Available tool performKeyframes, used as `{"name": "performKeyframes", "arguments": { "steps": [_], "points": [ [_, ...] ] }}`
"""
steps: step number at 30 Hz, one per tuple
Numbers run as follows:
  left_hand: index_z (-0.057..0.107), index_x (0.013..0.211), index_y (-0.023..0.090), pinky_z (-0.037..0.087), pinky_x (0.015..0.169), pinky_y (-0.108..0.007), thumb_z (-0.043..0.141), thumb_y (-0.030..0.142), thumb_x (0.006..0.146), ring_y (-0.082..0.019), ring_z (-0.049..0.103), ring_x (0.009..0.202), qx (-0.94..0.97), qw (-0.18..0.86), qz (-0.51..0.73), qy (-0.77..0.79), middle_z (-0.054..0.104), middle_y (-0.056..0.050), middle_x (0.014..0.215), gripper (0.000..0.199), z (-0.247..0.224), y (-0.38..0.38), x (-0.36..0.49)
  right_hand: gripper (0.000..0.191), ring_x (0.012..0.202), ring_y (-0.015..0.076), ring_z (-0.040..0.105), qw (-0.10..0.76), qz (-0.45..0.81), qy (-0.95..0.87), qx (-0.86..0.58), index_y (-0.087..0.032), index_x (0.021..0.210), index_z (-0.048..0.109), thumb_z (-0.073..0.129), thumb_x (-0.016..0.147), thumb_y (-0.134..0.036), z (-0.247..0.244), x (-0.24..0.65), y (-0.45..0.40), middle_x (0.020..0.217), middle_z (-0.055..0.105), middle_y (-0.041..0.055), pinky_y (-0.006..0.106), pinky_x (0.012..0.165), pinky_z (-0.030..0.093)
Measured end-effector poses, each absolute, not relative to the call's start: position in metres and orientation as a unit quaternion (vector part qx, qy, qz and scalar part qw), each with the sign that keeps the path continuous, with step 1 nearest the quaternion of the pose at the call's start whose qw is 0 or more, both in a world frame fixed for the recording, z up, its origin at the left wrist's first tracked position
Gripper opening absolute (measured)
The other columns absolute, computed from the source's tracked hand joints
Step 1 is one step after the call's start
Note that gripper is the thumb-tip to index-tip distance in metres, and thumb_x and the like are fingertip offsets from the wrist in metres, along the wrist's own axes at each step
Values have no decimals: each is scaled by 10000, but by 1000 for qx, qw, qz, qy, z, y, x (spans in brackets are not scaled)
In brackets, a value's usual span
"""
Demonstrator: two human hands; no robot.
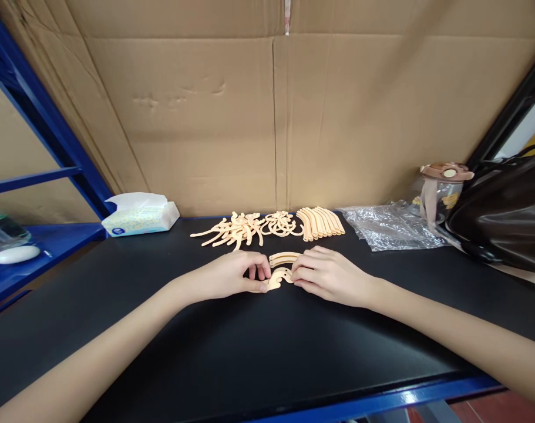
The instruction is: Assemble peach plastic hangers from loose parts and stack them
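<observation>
Small curved wooden pieces lie on the black table top between my two hands. My left hand has its fingers curled, with thumb and fingertips on the left end of these pieces. From the right, my right hand presses bent fingertips on their other end. Just behind them, a stack of curved wooden strips sits partly beside my right fingers. The fingertips cover how the small pieces meet.
At the back are a loose heap of wooden pieces, hook-shaped pieces and a row of curved strips. A tissue pack stands left; clear plastic, a bottle and a dark bag are right.
</observation>
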State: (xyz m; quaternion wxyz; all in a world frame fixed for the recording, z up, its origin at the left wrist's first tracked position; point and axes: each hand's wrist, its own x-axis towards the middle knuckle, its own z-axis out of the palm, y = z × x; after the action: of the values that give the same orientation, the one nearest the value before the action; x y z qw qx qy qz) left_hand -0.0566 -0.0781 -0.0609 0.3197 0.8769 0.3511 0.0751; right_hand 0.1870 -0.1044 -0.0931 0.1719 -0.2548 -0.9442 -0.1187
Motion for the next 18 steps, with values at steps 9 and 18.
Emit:
{"name": "performKeyframes", "arguments": {
  "steps": [9,18],
  "points": [
    [604,825,192,419,613,-220,600,391,769,-140,546,718,852,332,-20,403,603,5,768,207,-45,-67,-75,328,1230,174,461,181,-69,-958,-211,-153,1229,539,410,941,-243,-94,187,-111,1243,590,56,337,1036,377],
    [613,831,191,398,602,-213,606,418,767,-139,536,722,854,325,-22,405,595,5,775,236,-42,-63,-80,282,1028,188,565,176,-97,-952,-230,-170,1108,609,395,945,-253,-93,190,-107,1159,609,78,354,874,470]
  ]
}}
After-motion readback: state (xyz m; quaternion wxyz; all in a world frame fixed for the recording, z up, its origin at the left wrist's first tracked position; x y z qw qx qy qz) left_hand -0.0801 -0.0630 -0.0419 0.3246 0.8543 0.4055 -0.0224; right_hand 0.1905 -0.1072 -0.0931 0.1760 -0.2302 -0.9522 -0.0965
